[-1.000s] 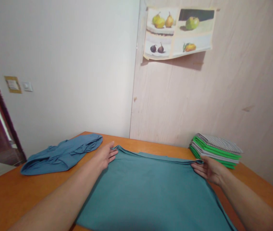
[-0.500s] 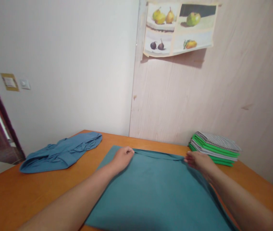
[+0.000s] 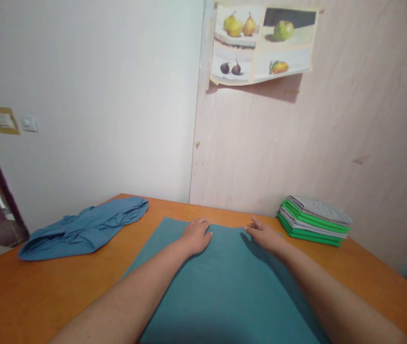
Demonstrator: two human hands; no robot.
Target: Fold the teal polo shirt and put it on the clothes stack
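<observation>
A teal cloth [image 3: 225,282] lies spread on the table in front of me, its far edge running straight across. My left hand [image 3: 196,235] rests on the cloth near that edge, palm down with the fingers stretched out. Over the right part of the far edge is my right hand [image 3: 263,234], fingers apart and holding nothing; it casts a shadow on the cloth, and whether it touches cannot be made out. The near end of the cloth runs out of view at the bottom.
On the orange-brown table [image 3: 63,291], a crumpled blue cloth [image 3: 85,227] lies at the left. A stack of folded green and striped cloths [image 3: 313,220] stands at the back right. Behind the table is a wall with a fruit picture [image 3: 262,45].
Both hands have let go of the cloth's far edge, which now lies flat where it was folded up. My right hand has moved left, and the left hand has opened onto the cloth.
</observation>
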